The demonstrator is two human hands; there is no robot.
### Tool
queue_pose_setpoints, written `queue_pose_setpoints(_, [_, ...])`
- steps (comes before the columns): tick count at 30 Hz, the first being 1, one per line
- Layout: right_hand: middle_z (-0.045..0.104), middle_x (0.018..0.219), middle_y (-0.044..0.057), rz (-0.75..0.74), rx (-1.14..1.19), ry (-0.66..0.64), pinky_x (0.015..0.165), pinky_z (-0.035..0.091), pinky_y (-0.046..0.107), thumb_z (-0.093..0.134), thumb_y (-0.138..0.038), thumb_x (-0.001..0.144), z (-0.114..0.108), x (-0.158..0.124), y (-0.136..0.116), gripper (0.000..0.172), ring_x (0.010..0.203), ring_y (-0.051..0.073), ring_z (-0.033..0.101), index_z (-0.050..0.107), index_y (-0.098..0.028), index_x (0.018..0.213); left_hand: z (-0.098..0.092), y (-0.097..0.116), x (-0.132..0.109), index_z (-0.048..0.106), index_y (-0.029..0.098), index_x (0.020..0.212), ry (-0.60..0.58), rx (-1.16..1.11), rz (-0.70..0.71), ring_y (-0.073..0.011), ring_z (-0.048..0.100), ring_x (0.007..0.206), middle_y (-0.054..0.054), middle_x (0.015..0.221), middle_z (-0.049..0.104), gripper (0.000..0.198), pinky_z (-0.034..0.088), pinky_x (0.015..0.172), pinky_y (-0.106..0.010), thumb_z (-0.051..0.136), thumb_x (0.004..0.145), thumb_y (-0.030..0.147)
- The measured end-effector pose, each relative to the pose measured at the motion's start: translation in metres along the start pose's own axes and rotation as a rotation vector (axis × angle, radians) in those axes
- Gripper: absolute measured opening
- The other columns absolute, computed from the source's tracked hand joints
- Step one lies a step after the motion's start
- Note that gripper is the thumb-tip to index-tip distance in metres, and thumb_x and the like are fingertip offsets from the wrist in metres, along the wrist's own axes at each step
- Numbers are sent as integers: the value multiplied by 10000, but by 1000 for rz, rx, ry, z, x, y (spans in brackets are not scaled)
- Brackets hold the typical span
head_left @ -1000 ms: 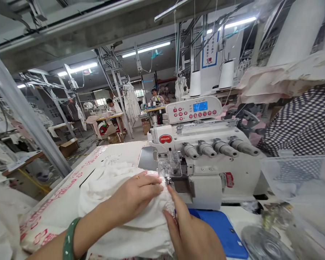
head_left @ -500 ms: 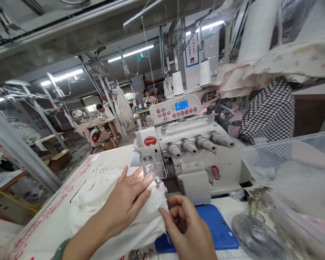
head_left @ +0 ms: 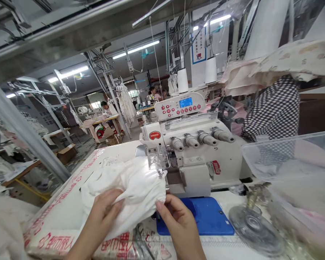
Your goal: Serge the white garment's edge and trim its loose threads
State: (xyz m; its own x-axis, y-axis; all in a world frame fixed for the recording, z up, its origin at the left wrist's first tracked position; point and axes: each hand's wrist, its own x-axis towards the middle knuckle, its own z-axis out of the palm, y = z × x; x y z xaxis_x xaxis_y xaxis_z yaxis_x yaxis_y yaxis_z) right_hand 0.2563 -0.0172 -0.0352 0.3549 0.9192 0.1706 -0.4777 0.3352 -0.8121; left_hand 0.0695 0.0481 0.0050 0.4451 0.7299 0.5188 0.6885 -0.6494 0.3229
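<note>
White fabric bundle lies on the table, long axis roughly 9–3. Its 3 o'clock end sits at the presser foot of the overlock machine.

Left hand is at the bundle's 7 o'clock, fingers closed into the cloth. Right hand is at its 5 o'clock, thumb and fingertips pinching the edge. The foot is at 12 from that pinch, so the right hand is nearer.

Blue mat is at 2 o'clock of the right hand. Clear plastic bin, at 3 o'clock, holds pale cloth pieces, blurred.

maybe "bruce" badge on sewing machine
</note>
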Motion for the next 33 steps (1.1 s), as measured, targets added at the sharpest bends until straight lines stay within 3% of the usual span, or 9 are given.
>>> queue_pose_setpoints(2, [595, 699, -13, 70, 231, 5, 657, 413, 186, 697, -386, 712, 5, -3, -1, 230, 691, 123, 516, 599, -182, 750, -10, 4, 9, 575, 201, 766, -5, -125, -108, -183, 570, 704, -8, 705, 587, 279, 453, 621, -261, 422, 836, 423])
queue_pose_setpoints(5, [586, 654, -28, 135, 434, 27, 582, 410, 188, 728, -368, 686, 8, -8, -2, 245, 605, 112, 505, 565, -190, 722, -21, 12, 22, 435, 185, 615, 15, -224, -238, -124, 451, 557, 32, 573, 417, 374, 386, 513, -200, 397, 834, 486])
queue_pose_setpoints(12, [486, 461, -65, 217, 399, 198, 435, 311, 152, 833, -389, 512, 1, -10, 6, 437, 429, 66, 395, 464, -158, 547, -28, 11, 44, 372, 182, 581, -98, -235, -296, -106, 367, 537, 46, 563, 341, 422, 325, 494, -191, 396, 798, 542])
queue_pose_setpoints(15, [498, 469, -56, 218, 372, 203, 441, 324, 150, 843, -394, 484, -1, -8, 7, 414, 444, 67, 409, 514, -151, 552, -35, 12, 53, 484, 173, 646, -233, -210, -249, -123, 444, 594, 34, 612, 457, 385, 354, 539, -193, 414, 796, 520])
queue_pose_setpoints(19, [572, 518, -13, 190, 339, 194, 473, 367, 162, 848, -375, 477, -1, -5, 4, 360, 499, 89, 457, 594, -138, 574, -42, 12, 59, 610, 181, 737, -552, -66, -151, -175, 540, 732, 7, 752, 596, 266, 388, 620, -204, 617, 677, 440])
queue_pose_setpoints(22, [611, 577, 10, 138, 322, 186, 537, 407, 181, 843, -368, 487, -1, -2, 4, 331, 564, 114, 496, 641, -136, 612, -40, 8, 53, 621, 164, 693, -511, -164, -153, -183, 548, 753, -35, 799, 607, 277, 411, 683, -232, 572, 715, 436])
queue_pose_setpoints(27, [635, 715, -4, 57, 363, 210, 629, 428, 185, 832, -368, 513, 5, -3, 7, 312, 678, 126, 527, 635, -172, 655, -40, 8, 42, 527, 217, 1122, -324, -679, -559, -176, 579, 752, -28, 916, 638, 472, 461, 688, -257, 514, 753, 511])
queue_pose_setpoints(30, [631, 678, -9, 93, 441, 190, 556, 421, 187, 806, -365, 570, 12, -6, 7, 292, 583, 109, 516, 603, -182, 671, -44, 10, 45, 567, 199, 1073, -447, -616, -492, -198, 577, 824, -18, 909, 647, 497, 459, 738, -257, 623, 676, 493])
queue_pose_setpoints(33, [618, 608, -23, 142, 513, 190, 545, 431, 202, 809, -337, 575, 16, -8, 7, 295, 532, 106, 519, 573, -186, 668, -46, 11, 51, 649, 150, 841, -625, -387, -360, -223, 579, 806, -14, 806, 653, 369, 454, 716, -250, 685, 623, 445])
